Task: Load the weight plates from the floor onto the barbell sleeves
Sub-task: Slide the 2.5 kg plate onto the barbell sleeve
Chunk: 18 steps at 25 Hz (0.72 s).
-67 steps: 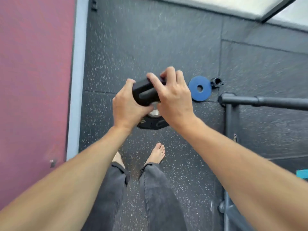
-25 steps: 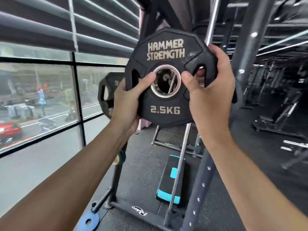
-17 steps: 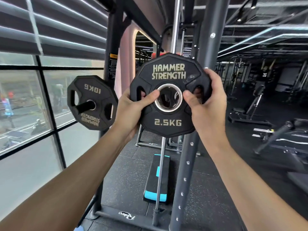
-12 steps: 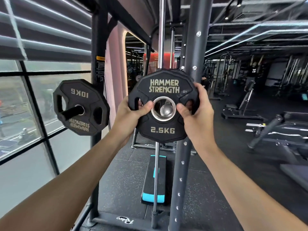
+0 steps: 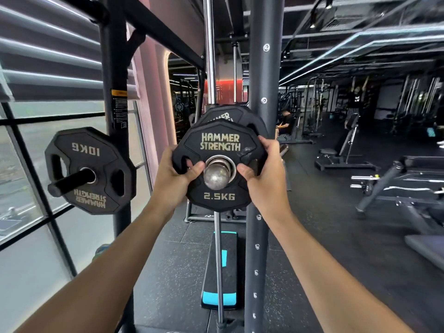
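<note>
Black plate, gold lettering

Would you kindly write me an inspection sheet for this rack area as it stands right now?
Surface: dark speckled rubber floor.
Job's things: 2.5KG plate held upright with its hole over the steel sleeve end; a larger plate sits behind it on the sleeve.
Clutter: 10KG plate on a black peg; black and turquoise bench on the floor below.
Grippers: left hand and right hand each grip a plate edge, thumbs on its face.
Cables: nothing seen.
Surroundings: rack upright, window, gym machines, people in the distance.
</note>
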Available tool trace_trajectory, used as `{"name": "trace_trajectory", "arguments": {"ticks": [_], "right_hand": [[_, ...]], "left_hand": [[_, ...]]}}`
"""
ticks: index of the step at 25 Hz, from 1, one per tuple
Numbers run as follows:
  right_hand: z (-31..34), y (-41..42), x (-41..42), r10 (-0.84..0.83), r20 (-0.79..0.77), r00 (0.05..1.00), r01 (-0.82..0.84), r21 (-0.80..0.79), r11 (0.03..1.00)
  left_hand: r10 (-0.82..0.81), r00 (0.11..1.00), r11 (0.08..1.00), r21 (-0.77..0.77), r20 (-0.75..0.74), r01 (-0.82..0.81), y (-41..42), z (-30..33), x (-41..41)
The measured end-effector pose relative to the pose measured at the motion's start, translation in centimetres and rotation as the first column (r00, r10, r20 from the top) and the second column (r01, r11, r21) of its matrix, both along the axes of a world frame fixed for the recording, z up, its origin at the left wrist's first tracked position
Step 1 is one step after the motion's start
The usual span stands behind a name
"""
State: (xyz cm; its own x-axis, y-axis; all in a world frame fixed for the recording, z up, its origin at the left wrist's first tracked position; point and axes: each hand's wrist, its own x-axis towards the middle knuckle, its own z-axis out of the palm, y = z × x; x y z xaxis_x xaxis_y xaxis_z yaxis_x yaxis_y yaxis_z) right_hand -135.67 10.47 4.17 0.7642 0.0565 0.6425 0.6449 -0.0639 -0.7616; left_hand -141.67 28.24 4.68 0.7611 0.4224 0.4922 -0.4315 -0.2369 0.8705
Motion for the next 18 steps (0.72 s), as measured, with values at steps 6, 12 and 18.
{"name": "trace_trajectory", "arguments": {"ticks": [6, 12, 18], "right_hand": [[0.4, 0.5, 3.3, -0.053, 0.004, 0.999, 0.053, -0.077, 0.996], [4.3, -0.5, 5.3, -0.197, -0.019, 0.980, 0.183, -0.295, 0.938], [8.6, 1.1, 8.8, -0.110, 0.078, 0.991, 0.132, -0.380, 0.915]], "left_hand": [[0.031, 0.994, 0.995, 0.099, -0.101, -0.021, 1.5, 0.6, 3.6], [-0.023, 0.991, 0.999, -0.045, -0.135, 0.017, 3.1, 4.1, 5.8], [-0.050, 0.983, 0.979, 0.184, -0.177, 0.083, 3.5, 8.4, 10.5]]}}
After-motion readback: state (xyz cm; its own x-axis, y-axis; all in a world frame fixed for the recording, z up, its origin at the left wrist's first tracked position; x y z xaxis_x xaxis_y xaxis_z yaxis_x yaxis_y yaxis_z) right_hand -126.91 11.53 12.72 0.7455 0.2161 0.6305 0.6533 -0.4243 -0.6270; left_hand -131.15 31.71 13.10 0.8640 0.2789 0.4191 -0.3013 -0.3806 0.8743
